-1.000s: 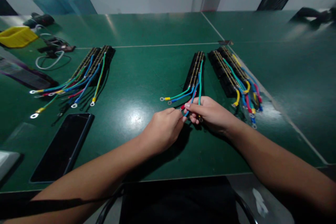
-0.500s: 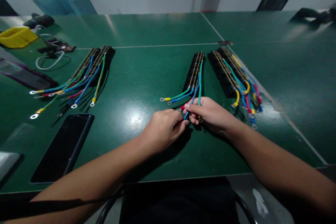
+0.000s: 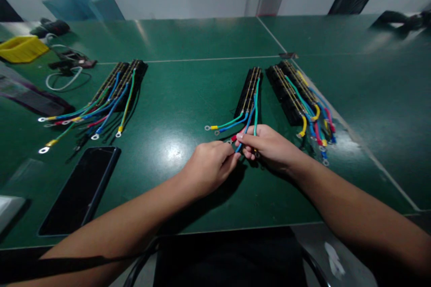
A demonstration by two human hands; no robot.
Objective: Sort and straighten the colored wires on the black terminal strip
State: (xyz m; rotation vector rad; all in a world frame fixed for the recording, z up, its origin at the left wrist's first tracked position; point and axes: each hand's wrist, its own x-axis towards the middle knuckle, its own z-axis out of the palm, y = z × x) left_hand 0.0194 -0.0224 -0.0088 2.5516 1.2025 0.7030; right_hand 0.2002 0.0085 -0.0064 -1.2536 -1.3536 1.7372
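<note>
A black terminal strip point(image 3: 249, 92) with brass-coloured bars lies before me, its wires running toward my hands. My left hand point(image 3: 212, 163) pinches the end of a blue wire point(image 3: 249, 119); its tip is hidden in the fingers. Close beside it, my right hand point(image 3: 266, 145) is closed round the same blue wire a little higher up, with a green wire point(image 3: 257, 103) passing by its fingers. A red ring-lug end point(image 3: 233, 138) pokes out by the right thumb. Two other wires, one with a yellow lug point(image 3: 213, 127) and one with a blue lug, lie free to the left.
More wired strips lie at right point(image 3: 289, 94) and at left point(image 3: 116, 85), their lugged wires fanning toward me. A phone point(image 3: 81, 190) rests at the front left of the green table point(image 3: 175, 112). Behind it are a yellow bin point(image 3: 23, 49) and a looped cable point(image 3: 63, 85).
</note>
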